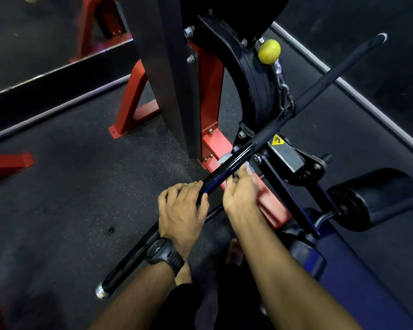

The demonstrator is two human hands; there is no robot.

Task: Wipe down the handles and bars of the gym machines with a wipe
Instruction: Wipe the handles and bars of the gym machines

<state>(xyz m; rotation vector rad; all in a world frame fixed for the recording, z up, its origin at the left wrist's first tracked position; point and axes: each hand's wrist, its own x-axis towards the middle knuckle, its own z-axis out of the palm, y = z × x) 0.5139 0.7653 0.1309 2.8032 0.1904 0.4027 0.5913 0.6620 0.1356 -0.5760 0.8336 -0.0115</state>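
A long black pull bar (317, 84) runs from the lower left to the upper right and hangs from a chain (284, 95) on the red and black machine. My left hand (180, 208) grips the bar near its middle, a black watch on the wrist. Just to its right, my right hand (240, 194) is curled round the bar and pinches a pale wipe (249, 167), which shows only as a small scrap past the fingertips. A second pale scrap lies behind the bar; whether it is the same wipe I cannot tell.
A yellow ball stop (269, 51) sits on the cable above the chain. Black roller pads (377, 196) and a blue seat (358, 282) stand at the right. The red frame legs (135, 101) rest on dark rubber floor (81, 186). A mirror lines the left wall.
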